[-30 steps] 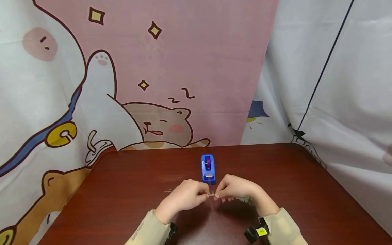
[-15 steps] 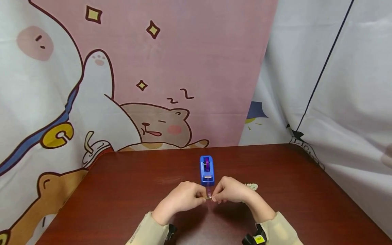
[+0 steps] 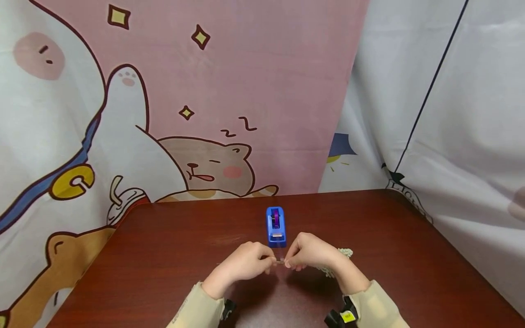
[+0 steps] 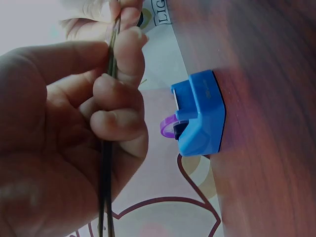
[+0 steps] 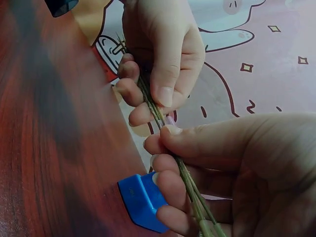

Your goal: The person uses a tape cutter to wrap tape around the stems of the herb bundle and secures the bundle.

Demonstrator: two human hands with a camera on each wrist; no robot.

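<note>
A thin bundle of green flower stems [image 5: 195,197] runs level between my two hands. My left hand [image 3: 248,262] pinches it between thumb and forefinger, the other fingers curled around the stems [image 4: 105,173]. Close beside it, my right hand [image 3: 309,251] pinches the same bundle with thumb and fingertips. Small pale flower heads [image 3: 345,252] stick out past the right wrist, partly hidden by it. A clear strip of tape [image 3: 281,252] stretches from the blue tape dispenser [image 3: 276,227] to the stems between my fingertips. The dispenser carries a purple roll [image 4: 169,126].
The dispenser stands on a dark reddish-brown table [image 3: 184,237], just beyond my hands. A cartoon-printed cloth [image 3: 287,91] hangs behind the table, and a pale cloth [image 3: 459,136] hangs along its right side.
The flower heads beyond the right wrist have shifted, showing more now than a second ago, as the bundle turned in my fingers. Both hands keep pinching it. The head view has moved slightly.
</note>
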